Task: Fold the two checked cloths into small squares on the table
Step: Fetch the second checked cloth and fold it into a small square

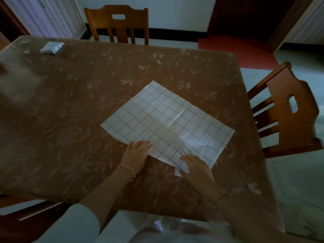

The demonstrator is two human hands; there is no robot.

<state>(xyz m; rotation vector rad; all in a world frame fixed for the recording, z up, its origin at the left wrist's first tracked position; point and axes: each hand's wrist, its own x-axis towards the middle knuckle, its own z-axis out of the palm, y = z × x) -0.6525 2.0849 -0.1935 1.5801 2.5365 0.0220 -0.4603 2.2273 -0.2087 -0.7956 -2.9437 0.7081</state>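
Note:
A white cloth with a blue checked grid (168, 120) lies spread flat and skewed on the brown flower-patterned table (70, 120). My left hand (137, 151) rests palm down on its near-left edge, fingers together. My right hand (194, 166) lies flat on the cloth's near corner, fingers pointing left, where a small flap of cloth sticks out. Neither hand grips the cloth. A small folded checked cloth (51, 47) sits at the table's far left corner.
A wooden chair (117, 23) stands at the table's far side and another chair (287, 109) at the right side. The table's near edge runs just in front of my body. A red mat (236, 50) lies on the floor beyond.

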